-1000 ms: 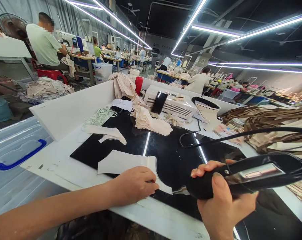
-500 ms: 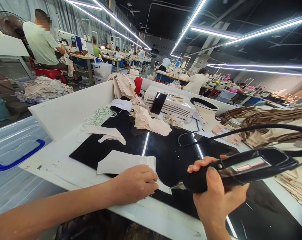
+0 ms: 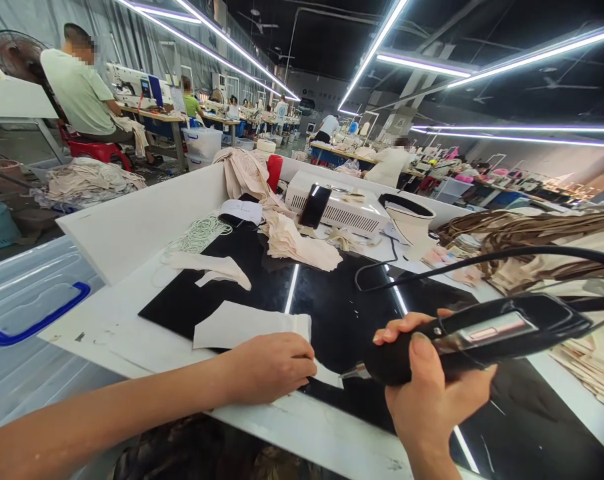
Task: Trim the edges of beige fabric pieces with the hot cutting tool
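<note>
My right hand (image 3: 427,387) is wrapped round a thick black corded hand tool (image 3: 482,337) with a narrow, pointed metal tip. That tip touches or hovers just at the near right corner of a white fabric piece (image 3: 242,325) lying on a glossy black board (image 3: 342,300). At the fabric's right end, my left hand (image 3: 272,367) is closed, its fingertips pinching the piece near the board's front edge. My fingers cover part of the cloth. A cream fabric strip (image 3: 217,268) lies farther back on the board.
Behind are a stack of cream cloth pieces (image 3: 302,243), a phone (image 3: 315,207) leaning on a white vented box (image 3: 352,207), and pale green cord (image 3: 197,233). The tool's black cable (image 3: 507,255) arches across the right. Brown-edged fabric (image 3: 532,240) is heaped there. Co-workers sit beyond.
Little differs. My left fingers have shifted slightly over the fabric's end, and the view has moved a little. The tool's tip stays at the same corner.
</note>
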{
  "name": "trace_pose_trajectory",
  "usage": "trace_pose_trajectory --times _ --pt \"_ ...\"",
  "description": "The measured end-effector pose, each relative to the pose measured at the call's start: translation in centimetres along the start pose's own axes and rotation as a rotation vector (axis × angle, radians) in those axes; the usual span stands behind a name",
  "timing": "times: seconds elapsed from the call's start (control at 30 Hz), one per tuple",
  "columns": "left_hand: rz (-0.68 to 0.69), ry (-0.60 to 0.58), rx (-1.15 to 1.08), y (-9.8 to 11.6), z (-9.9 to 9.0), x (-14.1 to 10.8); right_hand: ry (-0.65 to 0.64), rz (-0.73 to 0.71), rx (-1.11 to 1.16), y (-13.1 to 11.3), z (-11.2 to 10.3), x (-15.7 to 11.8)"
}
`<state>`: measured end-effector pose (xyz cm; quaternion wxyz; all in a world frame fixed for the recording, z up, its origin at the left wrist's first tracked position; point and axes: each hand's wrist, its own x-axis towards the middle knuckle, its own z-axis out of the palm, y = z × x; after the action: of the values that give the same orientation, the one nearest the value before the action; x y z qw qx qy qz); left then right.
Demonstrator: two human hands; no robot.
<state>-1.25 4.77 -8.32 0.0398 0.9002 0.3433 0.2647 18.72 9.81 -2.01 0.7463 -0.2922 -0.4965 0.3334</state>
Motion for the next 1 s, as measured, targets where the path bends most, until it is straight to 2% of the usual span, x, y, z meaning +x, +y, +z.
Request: trace_pose_trajectory --times 0.2,0.43,0.57,0.77,1.0 --pt "-0.026 -0.046 0.019 0.0 -0.1 -0.1 0.004 -0.012 -0.008 0.1 -0.1 -0.1" --pt "0.013 -0.001 0.048 -0.2 -0.2 -0.6 0.009 -0.019 -0.016 -0.1 -0.2 -0.2" --pt "0.032 -0.016 0.054 -0.2 -0.3 -0.9 0.026 0.001 -0.021 -0.1 0.0 -0.2" --pt "0.030 -0.034 0.055 -0.2 -0.2 -1.0 0.041 0.062 0.032 -0.4 1.3 -0.3" --pt "0.033 -0.020 0.062 -0.2 0.0 -1.0 -0.006 0.077 0.074 0.0 2.6 -0.7"
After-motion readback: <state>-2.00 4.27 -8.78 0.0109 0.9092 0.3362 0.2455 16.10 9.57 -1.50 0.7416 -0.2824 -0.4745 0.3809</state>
